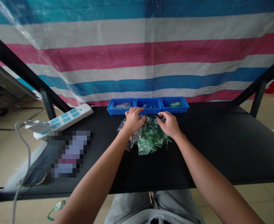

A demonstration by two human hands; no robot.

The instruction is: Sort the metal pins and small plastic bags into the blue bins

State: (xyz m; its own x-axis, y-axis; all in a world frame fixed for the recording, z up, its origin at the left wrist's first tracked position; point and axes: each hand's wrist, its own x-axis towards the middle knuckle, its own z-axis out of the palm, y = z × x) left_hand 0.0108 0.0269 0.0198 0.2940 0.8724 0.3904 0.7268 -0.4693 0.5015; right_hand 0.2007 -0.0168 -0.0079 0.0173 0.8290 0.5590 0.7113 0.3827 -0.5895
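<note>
My left hand (133, 119) and my right hand (169, 123) rest close together on a black table (220, 146), above a pile of small clear plastic bags with green parts (148, 140). Both hands have their fingers curled in a pinch, and a thin dark item seems to run between them near the pile's far edge; what it is stays too small to name. Just beyond the hands stand three joined blue trays (148, 105), with pale bits in the left one, small metal parts in the middle one and green parts in the right one.
A white and blue power strip (64, 119) lies at the table's back left, its grey cable (22, 140) hanging off the left side. A blurred patch (68, 155) covers something on the left. A striped tarp (137, 53) hangs behind. Black frame struts (258, 90) stand at both sides.
</note>
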